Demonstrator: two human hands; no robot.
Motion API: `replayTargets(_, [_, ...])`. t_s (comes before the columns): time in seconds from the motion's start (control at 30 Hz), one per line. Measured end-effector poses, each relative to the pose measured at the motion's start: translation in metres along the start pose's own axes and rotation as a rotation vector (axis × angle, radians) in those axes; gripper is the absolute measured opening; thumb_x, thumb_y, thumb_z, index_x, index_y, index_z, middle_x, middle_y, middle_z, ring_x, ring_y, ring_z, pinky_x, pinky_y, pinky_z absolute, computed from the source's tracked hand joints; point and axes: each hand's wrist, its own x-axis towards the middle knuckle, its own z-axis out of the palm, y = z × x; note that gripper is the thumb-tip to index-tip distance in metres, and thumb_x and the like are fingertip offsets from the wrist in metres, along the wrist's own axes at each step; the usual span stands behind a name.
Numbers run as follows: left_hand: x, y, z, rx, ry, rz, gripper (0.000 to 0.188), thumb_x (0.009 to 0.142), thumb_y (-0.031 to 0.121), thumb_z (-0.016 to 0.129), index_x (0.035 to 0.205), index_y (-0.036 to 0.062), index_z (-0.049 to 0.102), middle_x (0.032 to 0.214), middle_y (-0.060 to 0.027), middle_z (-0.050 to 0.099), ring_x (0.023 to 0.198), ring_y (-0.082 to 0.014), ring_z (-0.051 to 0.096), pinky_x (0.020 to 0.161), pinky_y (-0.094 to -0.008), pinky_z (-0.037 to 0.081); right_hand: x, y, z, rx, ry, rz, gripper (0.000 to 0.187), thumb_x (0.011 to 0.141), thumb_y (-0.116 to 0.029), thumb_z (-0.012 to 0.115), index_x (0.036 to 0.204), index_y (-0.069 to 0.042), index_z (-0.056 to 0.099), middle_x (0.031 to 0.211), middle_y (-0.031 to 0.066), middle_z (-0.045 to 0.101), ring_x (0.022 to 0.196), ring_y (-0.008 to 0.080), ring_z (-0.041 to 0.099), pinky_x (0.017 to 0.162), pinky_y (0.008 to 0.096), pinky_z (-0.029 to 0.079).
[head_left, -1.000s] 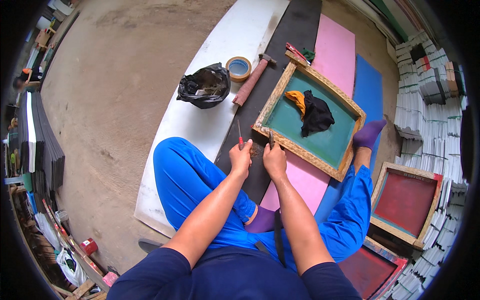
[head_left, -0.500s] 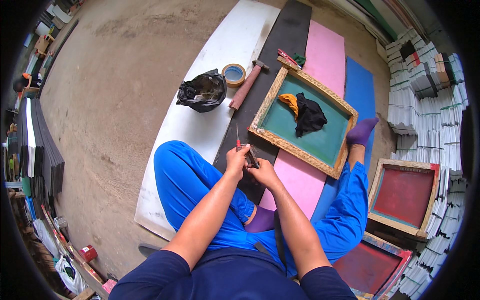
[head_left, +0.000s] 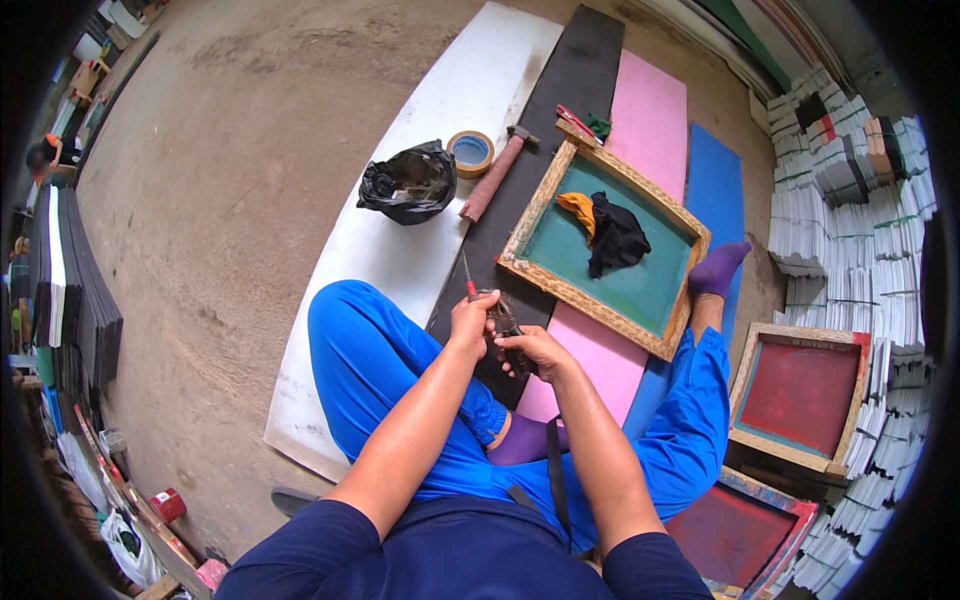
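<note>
Both of my hands are together over the black strip, in front of my bent leg. My left hand (head_left: 472, 322) is closed around a thin pointed tool (head_left: 466, 270) with a slim metal shaft and a red part, like a screwdriver; its tip points up and slightly left. My right hand (head_left: 536, 350) is closed on a dark, narrow object (head_left: 507, 324) whose kind I cannot make out. This object reaches up to my left fingers. Just beyond my hands lies a wooden-framed printing screen (head_left: 610, 240) with green mesh. A black cloth (head_left: 618, 238) and an orange cloth (head_left: 577, 208) rest on it.
A hammer (head_left: 492, 182) with a wrapped handle lies beside a tape roll (head_left: 470, 154) and a black plastic bag (head_left: 408, 184). Beneath are white (head_left: 345, 330), pink (head_left: 648, 100) and blue (head_left: 715, 175) sheets. Red-meshed screens (head_left: 800, 395) and stacked bundles (head_left: 850, 230) stand right.
My right hand has dropped slightly and turned, showing more of the dark object between my hands. The pointed tool's tip has tilted further left.
</note>
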Motion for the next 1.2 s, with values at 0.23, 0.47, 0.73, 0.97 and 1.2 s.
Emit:
replayTargets(0.23, [-0.002,0.003,-0.001,0.209,0.058,0.07,0.022,0.08,0.02,0.08,0.086,0.0077,0.062,0.069,-0.0005,0.059,0.043,-0.0079,0.042,0.04,-0.0247,0.033,-0.003,0.005,0.006,0.071,-0.045,-0.032,0.034,0.097,-0.028,0.062,0.118,-0.002,0.058,0.101,0.0122,0.067,0.085,0.0221,0.069,0.07,0.0378,0.059])
replayTargets(0.47, [-0.002,0.004,0.001,0.251,0.164,0.126,0.03,0.078,0.027,0.083,0.084,0.0077,0.061,0.068,-0.0001,0.057,0.041,-0.0086,0.043,0.038,-0.0256,0.033,-0.004,0.003,-0.005,0.084,-0.011,-0.045,0.032,0.098,-0.029,0.06,0.116,-0.002,0.057,0.102,0.0127,0.067,0.086,0.0238,0.07,0.071,0.0406,0.059])
replayTargets(0.73, [-0.006,0.004,0.002,0.264,0.191,0.188,0.035,0.079,0.033,0.083,0.082,0.0069,0.06,0.064,-0.0001,0.054,0.039,-0.009,0.042,0.035,-0.0264,0.031,0.011,-0.036,-0.027,-0.05,0.211,-0.057,0.032,0.1,-0.031,0.056,0.112,-0.001,0.054,0.094,0.0152,0.068,0.077,0.0262,0.071,0.063,0.0411,0.059])
replayTargets(0.97, [-0.008,0.006,0.005,0.252,0.191,0.173,0.035,0.079,0.033,0.082,0.08,0.0068,0.059,0.062,0.0015,0.052,0.038,-0.0085,0.041,0.035,-0.0263,0.03,0.017,-0.058,-0.032,-0.1,0.236,0.057,0.037,0.1,-0.034,0.056,0.111,0.001,0.053,0.089,0.0165,0.068,0.073,0.0303,0.071,0.058,0.0453,0.058])
replayTargets(1.2, [-0.004,0.003,0.003,0.219,0.166,0.185,0.034,0.081,0.032,0.081,0.08,0.0073,0.059,0.06,0.0026,0.05,0.037,-0.0081,0.041,0.035,-0.026,0.03,0.009,-0.081,-0.031,-0.06,0.228,0.162,0.039,0.1,-0.034,0.055,0.115,0.002,0.052,0.09,0.0196,0.069,0.075,0.032,0.071,0.056,0.0468,0.057])
